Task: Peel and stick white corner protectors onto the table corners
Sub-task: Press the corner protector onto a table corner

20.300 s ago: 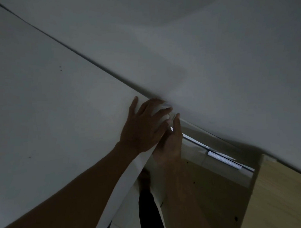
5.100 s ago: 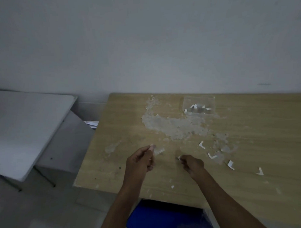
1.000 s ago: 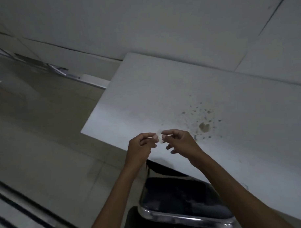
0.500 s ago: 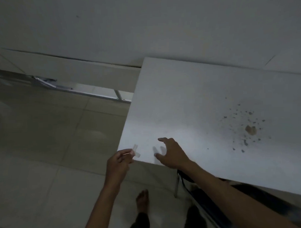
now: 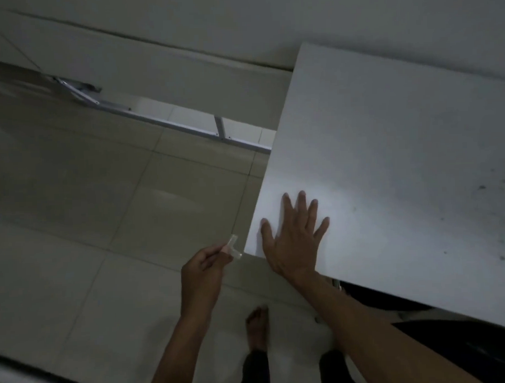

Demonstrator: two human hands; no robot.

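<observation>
Translucent-white, the corner protector sits pinched at the fingertips of the left hand, just beside the near-left corner of the white bench and not yet on it. That grip is narrow, fingers curled round the piece, wrist raised over the tiled floor. The right hand lies flat on the bench by the same corner, fingers spread wide, holding nothing. Half a second ago this hand was only reaching in, fingers partly bent; it has now come down, palm pressed on the surface.
</observation>
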